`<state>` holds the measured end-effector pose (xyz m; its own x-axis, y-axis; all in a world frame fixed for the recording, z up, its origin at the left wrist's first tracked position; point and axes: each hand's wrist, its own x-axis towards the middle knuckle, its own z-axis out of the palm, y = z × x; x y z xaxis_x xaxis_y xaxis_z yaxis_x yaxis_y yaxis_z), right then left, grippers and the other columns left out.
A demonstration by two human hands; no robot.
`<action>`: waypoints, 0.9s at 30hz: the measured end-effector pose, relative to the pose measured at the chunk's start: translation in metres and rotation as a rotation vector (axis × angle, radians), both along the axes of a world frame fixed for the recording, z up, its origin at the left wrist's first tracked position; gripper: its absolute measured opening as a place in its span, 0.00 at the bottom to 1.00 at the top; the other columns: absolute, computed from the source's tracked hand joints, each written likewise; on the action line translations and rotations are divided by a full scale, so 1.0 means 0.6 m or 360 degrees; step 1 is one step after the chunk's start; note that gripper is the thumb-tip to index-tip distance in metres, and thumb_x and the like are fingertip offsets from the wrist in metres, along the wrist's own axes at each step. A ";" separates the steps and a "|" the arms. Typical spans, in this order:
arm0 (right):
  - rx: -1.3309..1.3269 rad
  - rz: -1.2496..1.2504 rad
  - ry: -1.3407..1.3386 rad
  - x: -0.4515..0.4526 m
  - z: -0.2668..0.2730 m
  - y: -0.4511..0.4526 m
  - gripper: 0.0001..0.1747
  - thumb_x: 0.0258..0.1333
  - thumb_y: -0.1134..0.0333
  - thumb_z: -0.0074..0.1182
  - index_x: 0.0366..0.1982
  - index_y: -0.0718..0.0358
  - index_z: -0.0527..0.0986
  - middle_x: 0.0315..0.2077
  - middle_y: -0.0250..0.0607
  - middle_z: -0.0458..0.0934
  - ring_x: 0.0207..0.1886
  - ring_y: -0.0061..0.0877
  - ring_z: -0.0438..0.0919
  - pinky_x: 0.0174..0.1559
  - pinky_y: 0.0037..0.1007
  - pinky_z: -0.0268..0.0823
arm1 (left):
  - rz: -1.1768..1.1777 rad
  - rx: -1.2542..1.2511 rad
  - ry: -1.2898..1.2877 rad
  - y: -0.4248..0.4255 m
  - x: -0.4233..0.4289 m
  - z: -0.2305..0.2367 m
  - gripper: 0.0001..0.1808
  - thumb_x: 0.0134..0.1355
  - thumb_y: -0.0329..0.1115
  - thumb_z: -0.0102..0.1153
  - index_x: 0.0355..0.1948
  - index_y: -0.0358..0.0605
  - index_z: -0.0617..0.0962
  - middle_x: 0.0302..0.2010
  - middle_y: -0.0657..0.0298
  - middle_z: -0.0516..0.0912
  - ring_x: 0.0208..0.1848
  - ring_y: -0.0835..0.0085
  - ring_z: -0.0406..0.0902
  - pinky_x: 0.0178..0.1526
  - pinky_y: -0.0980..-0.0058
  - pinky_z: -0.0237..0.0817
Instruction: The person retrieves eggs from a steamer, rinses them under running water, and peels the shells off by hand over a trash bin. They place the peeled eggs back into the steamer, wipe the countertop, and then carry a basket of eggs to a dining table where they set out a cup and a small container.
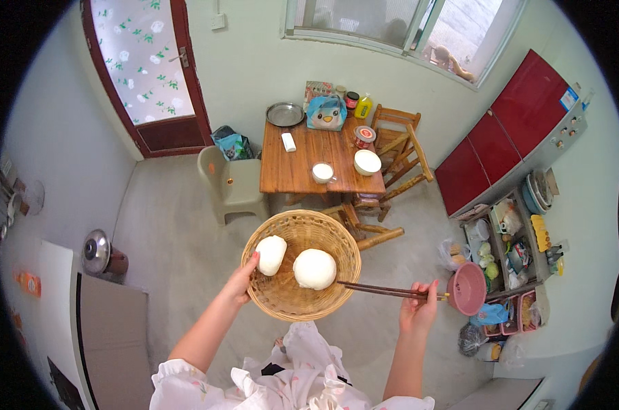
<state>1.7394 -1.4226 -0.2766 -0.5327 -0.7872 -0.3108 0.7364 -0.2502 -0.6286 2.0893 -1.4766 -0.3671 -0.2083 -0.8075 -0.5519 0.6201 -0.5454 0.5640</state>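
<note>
My left hand [242, 284] grips the left rim of a round woven wicker basket [304, 307], its thumb over the edge. Two white steamed buns lie inside: an oblong bun [271, 255] close to my thumb, and a rounder bun [314, 269] near the middle. In my right hand [418, 306] is a pair of dark wooden chopsticks [381, 290] with light ends. Their tips reach over the basket's right rim, beside the round bun. Whether they touch the bun I cannot tell.
Ahead stands a wooden table [299, 169] with a glass cup [323, 172], a white bowl [367, 162], a metal plate [285, 114] and a penguin-face bag [327, 113]. A plastic chair [238, 179] and wooden chairs [412, 154] flank it. Right are a red refrigerator [499, 128], shelves [540, 266] and a pink basin [467, 289].
</note>
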 end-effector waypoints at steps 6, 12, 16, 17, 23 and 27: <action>0.0261 0.0048 -0.0387 0.035 -0.067 -0.185 0.21 0.64 0.54 0.44 0.20 0.59 0.66 0.19 0.34 0.67 0.11 0.14 0.56 0.10 0.15 0.43 | 0.0061 -0.0033 -0.0127 -0.209 0.037 -0.033 0.29 0.60 0.40 0.57 0.59 0.38 0.65 0.54 0.53 0.74 0.53 0.62 0.74 0.53 0.61 0.69; 0.0169 0.0399 -0.0570 0.076 -0.088 -0.394 0.25 0.65 0.50 0.38 0.17 0.57 0.63 0.18 0.33 0.64 0.09 0.14 0.53 0.10 0.17 0.43 | -0.0025 -0.0005 -0.0344 -0.401 0.087 -0.047 0.27 0.61 0.37 0.55 0.59 0.39 0.65 0.56 0.54 0.72 0.56 0.61 0.71 0.57 0.59 0.66; 0.0193 0.0420 -0.0659 0.113 -0.098 -0.527 0.26 0.65 0.49 0.37 0.17 0.57 0.63 0.18 0.34 0.65 0.09 0.16 0.56 0.11 0.17 0.47 | 0.0030 0.0002 -0.0281 -0.528 0.091 -0.059 0.30 0.66 0.53 0.41 0.61 0.44 0.64 0.59 0.57 0.69 0.60 0.63 0.67 0.60 0.60 0.63; 0.0253 0.0441 -0.0577 0.125 -0.106 -0.559 0.26 0.65 0.48 0.37 0.17 0.57 0.63 0.17 0.33 0.65 0.10 0.16 0.56 0.11 0.18 0.47 | 0.0031 0.0033 -0.0265 -0.560 0.092 -0.066 0.30 0.66 0.54 0.40 0.61 0.44 0.64 0.60 0.57 0.69 0.60 0.62 0.67 0.60 0.59 0.62; 0.0327 0.0482 -0.0753 0.156 -0.172 -0.755 0.26 0.65 0.48 0.38 0.18 0.57 0.64 0.19 0.34 0.66 0.11 0.16 0.56 0.11 0.17 0.46 | -0.0033 0.0088 -0.0136 -0.788 0.087 -0.145 0.33 0.66 0.59 0.34 0.63 0.47 0.60 0.62 0.56 0.65 0.62 0.61 0.64 0.62 0.58 0.59; 0.0474 0.0295 -0.0839 0.193 -0.262 -0.919 0.23 0.66 0.52 0.37 0.20 0.60 0.65 0.21 0.36 0.67 0.15 0.18 0.60 0.14 0.18 0.50 | 0.0134 0.0129 -0.0383 -0.945 0.076 -0.226 0.35 0.65 0.56 0.41 0.62 0.38 0.61 0.60 0.54 0.66 0.60 0.60 0.66 0.58 0.58 0.63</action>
<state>1.8555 -1.9740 -0.4341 -0.1115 -0.6911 -0.7141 0.9804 0.0409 -0.1927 2.1350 -2.0437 -0.5030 0.0030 -0.7675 -0.6411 0.5186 -0.5470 0.6572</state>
